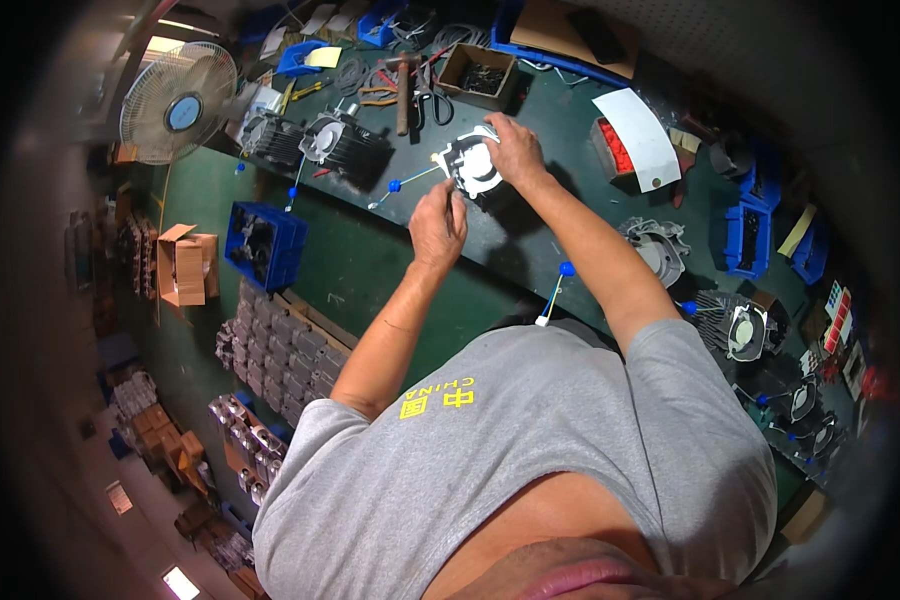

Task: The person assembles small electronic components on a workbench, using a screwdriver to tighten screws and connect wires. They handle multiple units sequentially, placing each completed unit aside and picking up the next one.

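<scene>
A bright, silver-white metal housing (pixel 473 168) with a round centre is on the green bench, partly washed out by glare. My right hand (pixel 515 150) grips its far right edge, fingers curled over the rim. Close to its near left side, my left hand (pixel 438 228) is closed, thumb and fingers pinched together; a slim dark thing shows at the fingertips, too small to name. From the housing's left side runs a thin cable with a blue piece (pixel 395 186) on it. Two similar finned housings (pixel 332 138) stand farther left on the bench.
Scissors (pixel 434 104), a hammer (pixel 403 95) and a cardboard box of dark small parts (pixel 478 76) lie beyond the housing. At right are a box of red parts (pixel 615 150), another housing (pixel 658 248) and blue bins (pixel 747 240). A fan (pixel 180 105) stands left.
</scene>
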